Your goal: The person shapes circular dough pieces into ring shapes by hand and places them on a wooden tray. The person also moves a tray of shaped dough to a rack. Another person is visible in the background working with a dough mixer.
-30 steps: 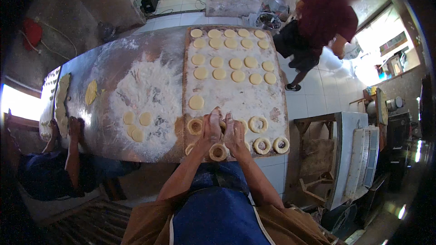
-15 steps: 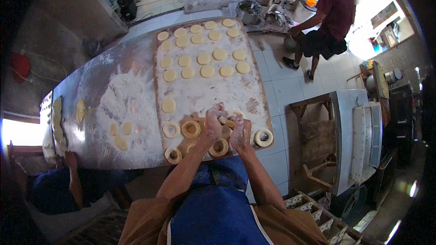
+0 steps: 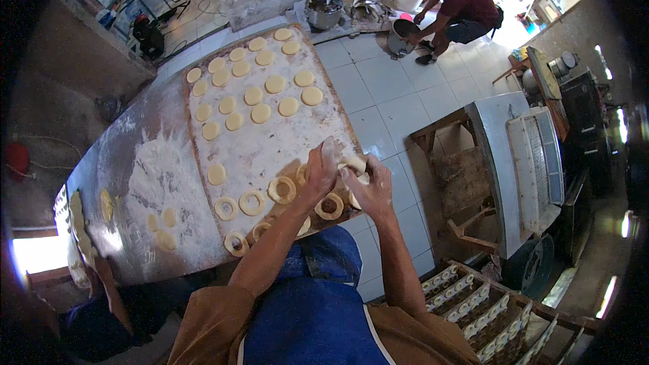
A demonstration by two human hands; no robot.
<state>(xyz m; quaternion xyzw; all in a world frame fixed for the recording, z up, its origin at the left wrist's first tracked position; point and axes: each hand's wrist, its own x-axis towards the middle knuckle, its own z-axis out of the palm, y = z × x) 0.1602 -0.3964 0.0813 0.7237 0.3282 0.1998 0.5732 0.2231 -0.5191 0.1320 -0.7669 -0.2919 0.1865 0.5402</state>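
Note:
Over the front right of a floured board (image 3: 260, 149), my two hands work a pale ring of dough (image 3: 351, 163) between them. The fingers of my left hand (image 3: 323, 170) are bent against the ring's left side. My right hand (image 3: 373, 188) has its fingers curled round the right side, thumb toward the middle. Along the near edge of the board lie several dough rings (image 3: 271, 190), some partly covered by my forearms. Rows of flat round dough discs (image 3: 261, 114) cover the far part, and a lone disc (image 3: 216, 174) lies nearer on the left.
Left of the board, the metal table (image 3: 128, 162) carries loose flour and a few dough pieces (image 3: 164, 240). A co-worker's arm (image 3: 113, 297) reaches in at lower left. Another person (image 3: 466, 0) bends over a bucket (image 3: 400, 39). A rack of dough rings (image 3: 487, 311) stands lower right.
My view has swung, so the board sits further left. The dough between my hands has turned and looks more rounded. The person at the back has bent down over the bucket.

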